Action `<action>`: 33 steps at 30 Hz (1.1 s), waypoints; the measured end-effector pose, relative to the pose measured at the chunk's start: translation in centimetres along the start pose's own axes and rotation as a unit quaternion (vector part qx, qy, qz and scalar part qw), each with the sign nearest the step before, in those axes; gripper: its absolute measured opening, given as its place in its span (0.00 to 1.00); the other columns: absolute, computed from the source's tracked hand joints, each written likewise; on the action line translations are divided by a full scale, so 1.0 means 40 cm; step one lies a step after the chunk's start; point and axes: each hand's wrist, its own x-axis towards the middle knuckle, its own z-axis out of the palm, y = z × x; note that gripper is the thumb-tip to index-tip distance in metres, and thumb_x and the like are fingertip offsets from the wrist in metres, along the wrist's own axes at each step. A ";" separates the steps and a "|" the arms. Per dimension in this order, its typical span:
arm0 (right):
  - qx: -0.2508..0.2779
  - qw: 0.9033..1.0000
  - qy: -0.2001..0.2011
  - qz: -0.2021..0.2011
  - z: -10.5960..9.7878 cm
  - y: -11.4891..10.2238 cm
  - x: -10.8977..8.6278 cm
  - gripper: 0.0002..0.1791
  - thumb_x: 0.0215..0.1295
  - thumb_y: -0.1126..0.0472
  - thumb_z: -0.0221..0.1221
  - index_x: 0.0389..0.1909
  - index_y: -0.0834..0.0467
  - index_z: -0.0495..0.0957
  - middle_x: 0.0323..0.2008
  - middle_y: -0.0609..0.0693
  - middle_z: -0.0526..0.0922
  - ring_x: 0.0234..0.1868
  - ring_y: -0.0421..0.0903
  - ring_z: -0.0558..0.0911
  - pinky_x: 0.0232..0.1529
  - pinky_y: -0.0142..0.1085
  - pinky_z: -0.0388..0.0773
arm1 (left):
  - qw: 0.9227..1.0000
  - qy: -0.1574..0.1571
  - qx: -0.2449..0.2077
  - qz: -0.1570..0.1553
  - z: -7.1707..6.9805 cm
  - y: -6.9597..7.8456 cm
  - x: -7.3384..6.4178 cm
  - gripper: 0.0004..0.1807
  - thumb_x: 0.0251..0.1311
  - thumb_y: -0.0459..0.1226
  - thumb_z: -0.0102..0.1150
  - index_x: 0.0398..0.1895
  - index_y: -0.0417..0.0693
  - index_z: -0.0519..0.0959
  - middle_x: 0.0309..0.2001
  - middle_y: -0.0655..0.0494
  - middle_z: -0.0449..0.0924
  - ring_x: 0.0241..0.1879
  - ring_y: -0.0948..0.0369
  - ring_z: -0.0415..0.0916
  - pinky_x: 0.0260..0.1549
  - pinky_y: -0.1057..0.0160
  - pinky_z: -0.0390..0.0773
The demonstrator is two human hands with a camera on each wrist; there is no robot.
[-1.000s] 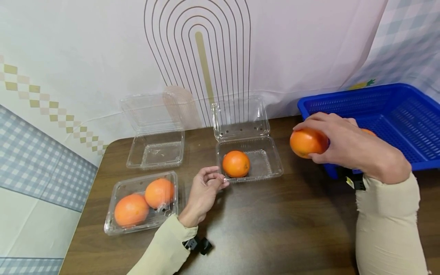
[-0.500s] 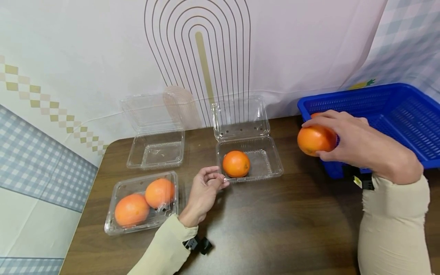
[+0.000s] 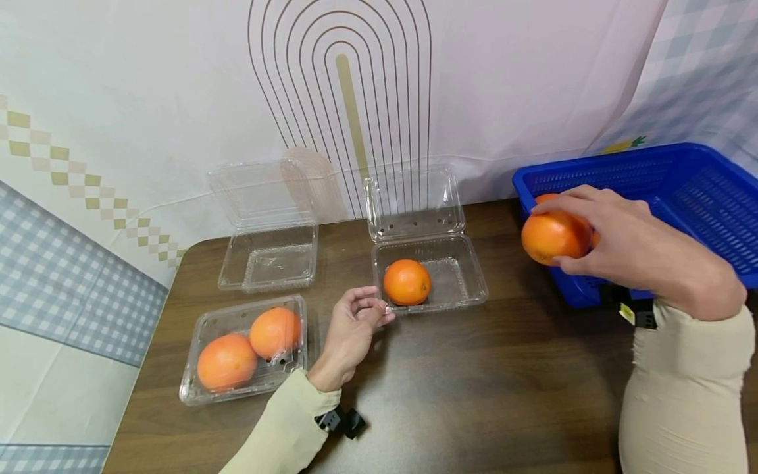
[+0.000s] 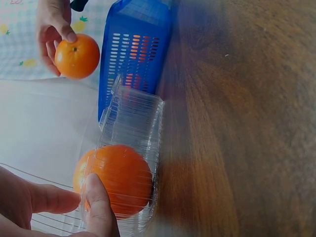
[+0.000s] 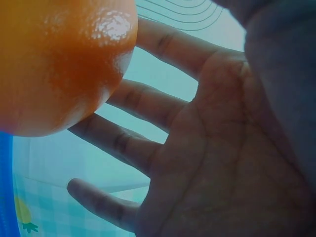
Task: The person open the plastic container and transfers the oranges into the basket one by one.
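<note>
My right hand [image 3: 639, 247] grips an orange [image 3: 555, 237] in the air at the left end of the blue basket [image 3: 681, 155]. The same orange [image 5: 64, 69] fills the upper left of the right wrist view. With thumb and finger, my left hand [image 3: 352, 332] pinches the front left rim of an open clear plastic clamshell box [image 3: 451, 276]. One orange [image 3: 406, 282] lies in the left half of that box, and its lid leans up behind. In the left wrist view, the thumb and finger [image 4: 98, 202] meet over the box's thin rim, beside the orange.
A second open clamshell box [image 3: 278, 260], with no fruit in it, stands at the back left. In front of it lies a closed clamshell box [image 3: 195, 388] with two oranges inside. More orange fruit [image 4: 140, 47] shows through the basket's slotted wall. A patterned cloth [image 3: 503, 79] hangs behind the table.
My right hand has moved right with the orange, toward and partly over the basket's left end. The left hand and the boxes have stayed in place.
</note>
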 end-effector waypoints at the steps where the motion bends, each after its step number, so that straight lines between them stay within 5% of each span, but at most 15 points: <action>1: 0.002 1.000 0.001 0.002 0.000 0.001 -0.002 0.40 0.49 0.59 0.77 0.66 0.47 0.75 0.63 0.59 0.74 0.61 0.64 0.71 0.43 0.55 0.64 | 1.000 0.000 0.000 0.001 0.000 0.000 0.000 0.19 0.71 0.23 0.52 0.63 0.29 0.66 0.42 0.48 0.75 0.36 0.65 0.81 0.47 0.65 0.90; 12: -0.002 1.000 0.013 0.025 -0.007 0.023 -0.015 0.38 0.49 0.58 0.76 0.64 0.57 0.75 0.61 0.63 0.73 0.58 0.65 0.72 0.44 0.61 0.67 | 1.000 0.001 0.001 0.001 0.000 0.001 -0.001 0.19 0.71 0.23 0.52 0.63 0.29 0.66 0.43 0.47 0.75 0.36 0.65 0.81 0.47 0.65 0.90; 33: -0.013 0.999 0.020 0.044 -0.020 0.047 -0.036 0.37 0.49 0.56 0.76 0.63 0.53 0.77 0.59 0.64 0.75 0.54 0.64 0.74 0.35 0.53 0.67 | 1.000 0.004 -0.011 -0.008 0.001 0.000 0.005 0.19 0.69 0.22 0.52 0.62 0.30 0.67 0.42 0.49 0.74 0.35 0.65 0.80 0.46 0.66 0.90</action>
